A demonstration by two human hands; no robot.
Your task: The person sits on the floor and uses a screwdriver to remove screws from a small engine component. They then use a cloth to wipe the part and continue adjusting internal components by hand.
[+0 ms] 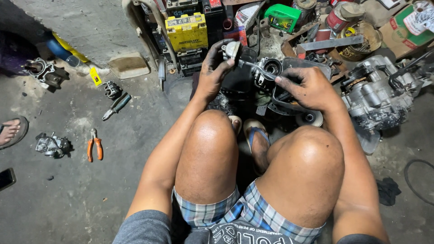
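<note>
Greasy left hand (pixel 213 71) grips small metal part (pixel 232 49)

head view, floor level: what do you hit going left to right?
Sandalled foot → grey engine part → orange-handled pliers → left hand → right hand → grey engine case.

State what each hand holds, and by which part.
The left hand has its grip around a small pale metal part, fingers closed on its body. The right hand pinches the lower end of a thin metal lever joined to that part.
</note>
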